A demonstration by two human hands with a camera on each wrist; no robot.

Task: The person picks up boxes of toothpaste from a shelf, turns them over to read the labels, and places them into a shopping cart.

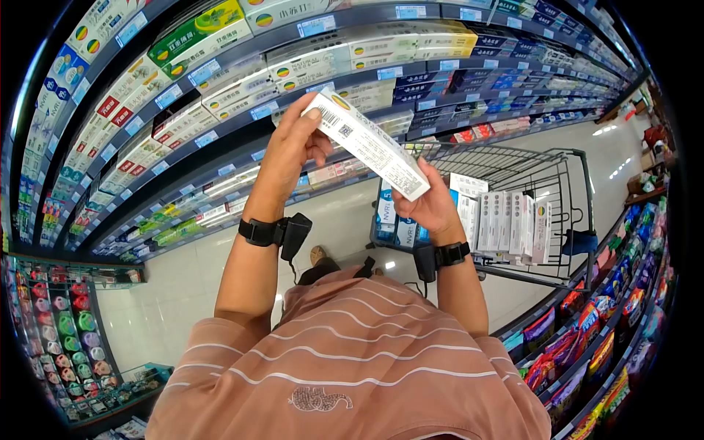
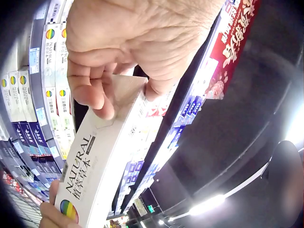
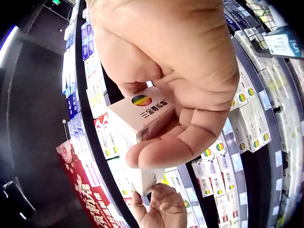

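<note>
A long white toothpaste box [image 1: 370, 143] with a rainbow round logo is held at a slant between both hands, in front of the shelves. My left hand [image 1: 293, 143] grips its upper left end, thumb on the barcode side. At the lower right end, my right hand [image 1: 435, 205] pinches the box between thumb and fingers. The left wrist view shows the box's face [image 2: 90, 166] printed "NATURAL", with fingers curled over the near end. In the right wrist view, the end flap [image 3: 147, 107] shows the same logo beside the right palm.
A wire shopping cart [image 1: 554, 176] stands at the front right, holding several upright white boxes [image 1: 506, 224] and blue packs [image 1: 405, 231]. Shelves of toothpaste boxes [image 1: 308, 66] curve across the front. Bagged goods [image 1: 587, 323] line the right side; colourful bottles [image 1: 66, 323] stand at the left.
</note>
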